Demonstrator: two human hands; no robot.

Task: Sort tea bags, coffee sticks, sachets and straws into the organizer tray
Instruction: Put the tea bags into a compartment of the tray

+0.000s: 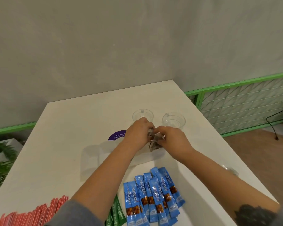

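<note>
Room: grey wall, green-framed mesh panel (245, 101) at right. White table (69, 128) carries a clear organizer tray (91, 159), hard to read, and 2 clear cups (142, 115).

Near edge: blue coffee sticks (153, 198), long axes running away from the person; green sachets (116, 212); red straws (31, 214) far left.

Left hand (137, 134) and right hand (173, 139) meet over the tray, both pinching a bundle of tea bags (154, 142). The tray lies directly beneath; judged next move: straight down.

Single head-worn view: I look forward and down from above the near edge of the white rectangular table (69, 128), close over it, grey wall (104, 46) beyond.
</note>
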